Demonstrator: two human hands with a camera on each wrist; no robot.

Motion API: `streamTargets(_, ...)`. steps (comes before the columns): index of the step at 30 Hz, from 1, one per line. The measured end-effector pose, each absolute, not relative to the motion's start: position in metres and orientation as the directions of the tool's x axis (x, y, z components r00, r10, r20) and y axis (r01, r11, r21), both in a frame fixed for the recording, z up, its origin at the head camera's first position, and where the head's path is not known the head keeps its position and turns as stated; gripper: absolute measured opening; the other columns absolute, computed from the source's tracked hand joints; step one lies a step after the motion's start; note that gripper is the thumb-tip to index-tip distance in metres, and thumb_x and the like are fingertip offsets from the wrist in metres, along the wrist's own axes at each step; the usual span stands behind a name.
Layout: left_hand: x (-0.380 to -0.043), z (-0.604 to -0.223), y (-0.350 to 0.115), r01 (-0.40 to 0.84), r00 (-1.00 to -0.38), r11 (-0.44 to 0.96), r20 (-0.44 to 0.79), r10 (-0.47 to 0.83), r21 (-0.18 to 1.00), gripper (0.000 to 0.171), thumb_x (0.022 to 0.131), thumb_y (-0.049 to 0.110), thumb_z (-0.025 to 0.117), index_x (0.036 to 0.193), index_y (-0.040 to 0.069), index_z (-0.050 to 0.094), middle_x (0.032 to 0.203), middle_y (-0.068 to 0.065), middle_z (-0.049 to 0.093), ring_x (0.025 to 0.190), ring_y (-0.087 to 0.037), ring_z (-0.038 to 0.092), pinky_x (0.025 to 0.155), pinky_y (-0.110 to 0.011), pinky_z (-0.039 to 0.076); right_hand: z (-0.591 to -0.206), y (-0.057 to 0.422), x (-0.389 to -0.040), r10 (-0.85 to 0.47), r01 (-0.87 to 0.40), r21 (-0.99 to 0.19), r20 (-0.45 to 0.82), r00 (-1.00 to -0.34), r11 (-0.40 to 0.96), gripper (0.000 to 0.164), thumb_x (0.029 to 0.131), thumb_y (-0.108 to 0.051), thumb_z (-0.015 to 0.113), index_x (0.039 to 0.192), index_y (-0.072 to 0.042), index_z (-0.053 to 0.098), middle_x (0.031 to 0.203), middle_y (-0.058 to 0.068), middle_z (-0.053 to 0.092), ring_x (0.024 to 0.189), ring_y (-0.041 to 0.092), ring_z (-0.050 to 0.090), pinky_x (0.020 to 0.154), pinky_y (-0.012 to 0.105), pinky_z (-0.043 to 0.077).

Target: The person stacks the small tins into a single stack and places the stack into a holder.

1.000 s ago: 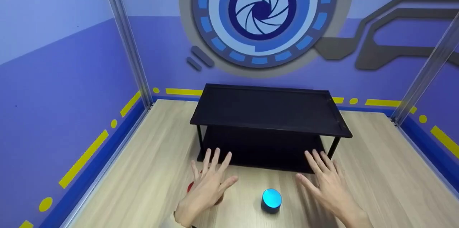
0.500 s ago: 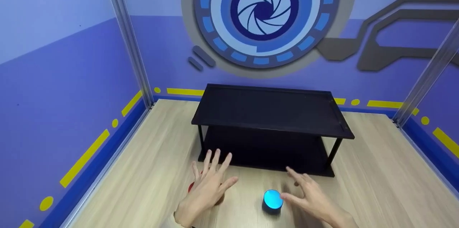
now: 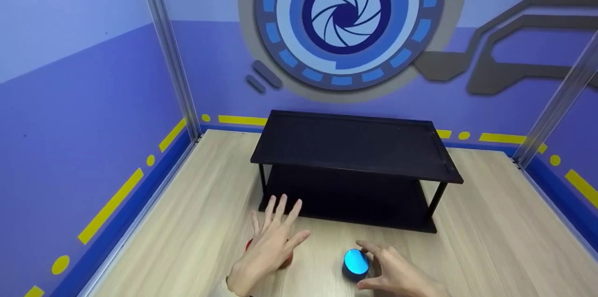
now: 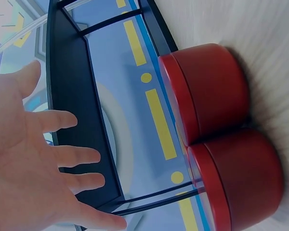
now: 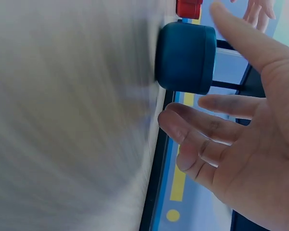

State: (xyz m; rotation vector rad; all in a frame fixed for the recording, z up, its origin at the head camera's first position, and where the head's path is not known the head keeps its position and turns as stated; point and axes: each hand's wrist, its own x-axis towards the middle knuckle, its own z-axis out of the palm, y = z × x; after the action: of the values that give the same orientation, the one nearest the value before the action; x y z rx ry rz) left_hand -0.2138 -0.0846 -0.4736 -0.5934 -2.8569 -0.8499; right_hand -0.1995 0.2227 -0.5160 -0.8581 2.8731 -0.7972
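A round blue tin with a shiny lid (image 3: 356, 262) stands upright on the table. My right hand (image 3: 397, 269) is beside it, thumb at its near side and index finger at its far side, curving about it. In the right wrist view a gap shows between the bent fingers (image 5: 202, 134) and the blue tin (image 5: 185, 57). My left hand (image 3: 271, 243) is spread flat, fingers straight, and holds nothing. Below it stand two red tins (image 4: 212, 91), side by side and touching in the left wrist view; from the head they are mostly hidden by the hand.
A black two-tier shelf (image 3: 355, 143) stands behind both hands, its lower board (image 3: 345, 194) close to the left fingertips. Blue printed walls (image 3: 93, 115) enclose the wooden table (image 3: 490, 222) at the back and sides.
My right hand has come from in front of the shelf's right end down and left to the blue tin, its fingers bending. The left hand has stayed in place.
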Motion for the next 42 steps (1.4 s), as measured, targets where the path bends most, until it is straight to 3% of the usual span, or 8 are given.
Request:
streamTargets(4,-0.213,-0.474,-0.086,0.394,-0.919,0.761,0.202,0.338,0.515,0.068,0.097,0.056,0.041,0.154,0.022,0.025,0.161,-0.019,0.014,0.148,-0.044,0.002,0.102,-0.08,-0.001,-0.52,0.224,-0.2,-0.545,-0.519,-0.506,0.111,-0.831,0.689,0.082,0.074,-0.054,0.075,0.134,-0.004,0.052,0.116,0.002,0.065,0.092,0.007,0.058,0.079,0.028,0.052)
streamTargets(12,-0.214,-0.473,-0.088,0.389,-0.921,0.763,0.209,0.328,0.516,0.068,0.096,0.056,0.041,0.153,0.021,0.027,0.16,-0.021,0.016,0.147,-0.046,0.004,0.101,-0.081,0.001,-0.52,0.222,-0.2,-0.523,-0.512,-0.477,0.122,-0.844,0.715,0.071,0.078,-0.054,0.072,0.13,-0.008,0.056,0.12,0.0,0.065,0.104,0.021,0.062,0.086,0.038,0.053)
streamTargets(19,-0.213,-0.47,-0.094,0.38,-0.925,0.785,0.219,0.311,0.489,0.071,0.094,0.062,0.039,0.153,0.023,0.028,0.159,-0.019,0.021,0.147,-0.044,0.009,0.103,-0.079,0.006,-0.517,0.219,-0.202,-0.511,-0.474,-0.518,0.08,-0.856,0.712,0.068,0.08,-0.05,0.071,0.13,-0.006,0.056,0.119,0.001,0.065,0.102,0.016,0.062,0.085,0.033,0.052)
streamTargets(27,-0.212,-0.467,-0.103,0.404,-0.913,0.779,0.261,0.313,0.479,0.068,0.094,0.053,0.051,0.15,0.02,0.034,0.155,-0.021,0.03,0.145,-0.044,0.019,0.105,-0.077,0.011,-0.518,0.22,-0.208,-0.519,-0.466,-0.55,0.068,-0.852,0.693,0.066,0.082,-0.044,0.072,0.129,0.0,0.055,0.119,0.008,0.067,0.103,0.017,0.065,0.085,0.033,0.054)
streamTargets(31,-0.21,-0.468,-0.11,0.387,-0.922,0.773,0.215,0.321,0.503,0.071,0.091,0.05,0.058,0.151,0.019,0.033,0.155,-0.02,0.03,0.145,-0.044,0.02,0.109,-0.073,0.011,-0.519,0.222,-0.21,-0.518,-0.473,-0.552,0.084,-0.851,0.687,0.067,0.083,-0.041,0.072,0.129,0.004,0.054,0.113,0.011,0.069,0.097,0.016,0.067,0.081,0.034,0.056)
streamTargets(36,-0.206,-0.47,-0.123,0.327,-0.943,0.784,0.13,0.306,0.528,0.088,0.082,0.051,0.069,0.152,0.016,0.029,0.156,-0.021,0.027,0.144,-0.044,0.02,0.112,-0.069,0.012,-0.519,0.222,-0.21,-0.509,-0.461,-0.556,0.079,-0.857,0.691,0.068,0.083,-0.04,0.072,0.129,0.005,0.052,0.111,0.013,0.07,0.098,0.022,0.068,0.082,0.037,0.056)
streamTargets(42,-0.199,-0.473,-0.134,0.143,-0.974,0.816,-0.065,0.216,0.56,0.104,0.071,0.037,0.083,0.151,0.004,0.026,0.154,-0.029,0.024,0.142,-0.05,0.019,0.112,-0.067,0.015,-0.518,0.223,-0.211,-0.506,-0.461,-0.548,0.078,-0.859,0.698,0.069,0.083,-0.04,0.072,0.13,0.005,0.052,0.111,0.013,0.07,0.097,0.019,0.068,0.082,0.037,0.056)
